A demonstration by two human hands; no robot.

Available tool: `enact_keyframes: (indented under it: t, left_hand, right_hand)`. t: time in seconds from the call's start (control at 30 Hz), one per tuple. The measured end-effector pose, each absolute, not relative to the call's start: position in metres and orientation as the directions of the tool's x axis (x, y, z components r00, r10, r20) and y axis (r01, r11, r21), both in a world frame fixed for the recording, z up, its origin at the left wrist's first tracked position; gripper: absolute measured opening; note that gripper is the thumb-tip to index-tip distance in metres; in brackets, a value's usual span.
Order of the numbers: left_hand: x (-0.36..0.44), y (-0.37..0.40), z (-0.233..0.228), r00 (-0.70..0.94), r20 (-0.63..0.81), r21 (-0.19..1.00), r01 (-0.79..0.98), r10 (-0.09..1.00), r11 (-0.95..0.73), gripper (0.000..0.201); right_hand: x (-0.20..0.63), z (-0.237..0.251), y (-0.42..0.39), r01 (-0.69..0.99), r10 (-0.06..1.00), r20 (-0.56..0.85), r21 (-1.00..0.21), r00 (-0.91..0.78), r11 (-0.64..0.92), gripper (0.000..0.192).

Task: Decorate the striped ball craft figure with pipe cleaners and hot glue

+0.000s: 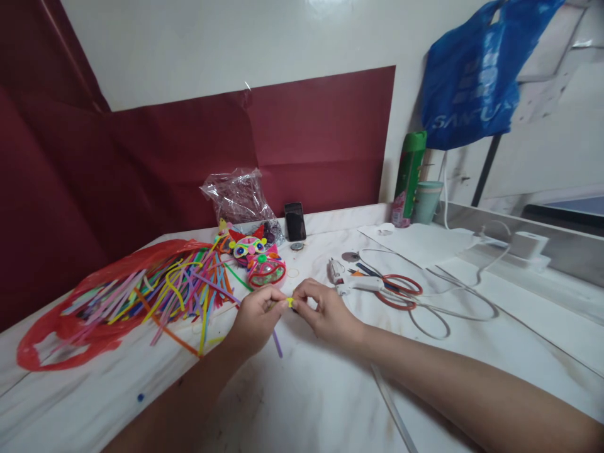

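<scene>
Over the table's middle, my left hand (257, 319) and my right hand (328, 313) meet with their fingertips pinched. Between them shows a small yellow piece of pipe cleaner (290, 302), mostly covered by the fingers. Just beyond the hands stands a colourful craft figure (255, 248) with red ears and round eyes. A pile of pipe cleaners (179, 283) in many colours lies on a red plastic bag (94, 343) to the left. Part of a purple pipe cleaner (277, 345) pokes out below my left hand.
Right of my hands lie a white glue gun (361, 283), red-handled scissors (401, 292) and looping white cable (481, 308). Behind are a phone (295, 221) and a clear plastic bag (240, 195). A green can (410, 170) and a cup (427, 204) stand near the wall.
</scene>
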State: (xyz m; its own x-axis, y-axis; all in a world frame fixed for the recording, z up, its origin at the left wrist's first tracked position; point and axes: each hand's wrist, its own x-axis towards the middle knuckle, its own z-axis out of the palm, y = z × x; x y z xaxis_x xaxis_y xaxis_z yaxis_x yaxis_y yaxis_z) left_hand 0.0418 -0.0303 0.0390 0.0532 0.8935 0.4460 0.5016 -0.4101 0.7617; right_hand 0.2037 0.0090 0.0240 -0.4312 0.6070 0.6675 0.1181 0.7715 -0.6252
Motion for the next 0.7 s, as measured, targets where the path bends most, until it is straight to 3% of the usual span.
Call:
enact_keyframes:
  t: [0.2,0.4,0.5,0.6,0.7]
  left_hand:
    - [0.049,-0.033,0.035,-0.066,0.378,0.869,0.370,0.924,-0.329,0.016]
    - [0.048,-0.031,0.028,-0.097,0.436,0.783,0.532,0.895,-0.324,0.011]
    - [0.045,-0.029,0.027,0.014,0.538,0.599,0.697,0.843,-0.394,0.011]
    - [0.042,-0.028,0.026,0.187,0.614,0.359,0.799,0.767,-0.482,0.016]
    - [0.039,-0.029,0.024,0.345,0.607,0.183,0.816,0.716,-0.548,0.018]
  right_hand:
    - [0.199,0.019,0.008,0.054,0.757,0.530,-0.805,-0.382,0.591,0.012]
    - [0.197,0.012,0.013,0.038,0.785,0.463,-0.852,-0.412,0.523,0.011]
    - [0.199,0.013,0.016,0.146,0.693,0.564,-0.718,-0.449,0.680,0.006]
    - [0.202,0.013,0.019,0.257,0.539,0.670,-0.479,-0.511,0.839,0.009]
    - [0.205,0.012,0.020,0.335,0.430,0.665,-0.275,-0.611,0.901,0.010]
